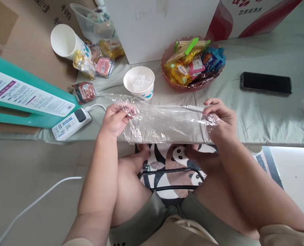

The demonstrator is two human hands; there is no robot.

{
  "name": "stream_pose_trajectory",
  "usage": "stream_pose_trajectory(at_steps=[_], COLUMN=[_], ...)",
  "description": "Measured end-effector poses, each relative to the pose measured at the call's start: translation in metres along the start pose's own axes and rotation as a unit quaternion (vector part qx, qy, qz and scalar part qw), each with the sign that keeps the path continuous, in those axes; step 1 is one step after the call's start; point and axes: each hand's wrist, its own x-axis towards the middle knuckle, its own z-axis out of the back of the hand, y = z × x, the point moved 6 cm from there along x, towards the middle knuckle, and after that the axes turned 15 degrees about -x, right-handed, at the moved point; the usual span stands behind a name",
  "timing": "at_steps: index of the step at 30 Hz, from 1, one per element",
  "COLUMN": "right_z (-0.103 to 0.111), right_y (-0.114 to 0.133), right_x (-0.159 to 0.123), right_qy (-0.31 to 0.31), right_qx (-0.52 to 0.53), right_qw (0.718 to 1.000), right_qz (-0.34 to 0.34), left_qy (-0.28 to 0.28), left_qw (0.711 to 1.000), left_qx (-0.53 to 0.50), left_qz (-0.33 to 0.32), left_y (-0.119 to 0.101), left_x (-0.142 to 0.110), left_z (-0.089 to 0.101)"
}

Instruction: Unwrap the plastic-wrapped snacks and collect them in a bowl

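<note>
Between my two hands, a sheet of clear plastic film is stretched above the front edge of the covered surface. My left hand is closed, pinching the film's left end, which bunches at the fingertips. The other end is gripped by my right hand, which also holds a slim white tool with a thin pointed tip. That tool lies along the film's upper edge, pointing left; its exact kind is unclear. Just beyond the film stands a white paper cup with crumpled clear plastic inside.
A bowl of wrapped snacks sits behind. To the right lies a black phone. At left are a green jug, a white power strip, a tipped paper cup and packaged snacks. White box behind.
</note>
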Motion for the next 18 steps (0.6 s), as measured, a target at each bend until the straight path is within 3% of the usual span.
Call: stream_pose_trajectory(at_steps=[7, 10, 13, 18], right_z=[0.002, 0.000, -0.006, -0.016], right_y=[-0.018, -0.021, -0.019, -0.010], right_x=[-0.001, 0.000, -0.001, -0.006], right_qy=[-0.010, -0.001, 0.043, 0.132], right_qx=[0.105, 0.114, 0.099, 0.122], right_qw=[0.985, 0.984, 0.987, 0.979], right_qz=[-0.136, -0.137, -0.119, -0.098], left_qy=[-0.011, -0.055, -0.078, 0.029], left_qw=[0.996, 0.991, 0.991, 0.999], left_qx=[0.005, -0.022, -0.028, -0.028], left_qz=[0.085, 0.123, 0.103, 0.031], left_y=[0.004, 0.008, 0.009, 0.001], left_x=[0.000, 0.004, 0.008, 0.004], left_z=[0.001, 0.004, 0.009, 0.004])
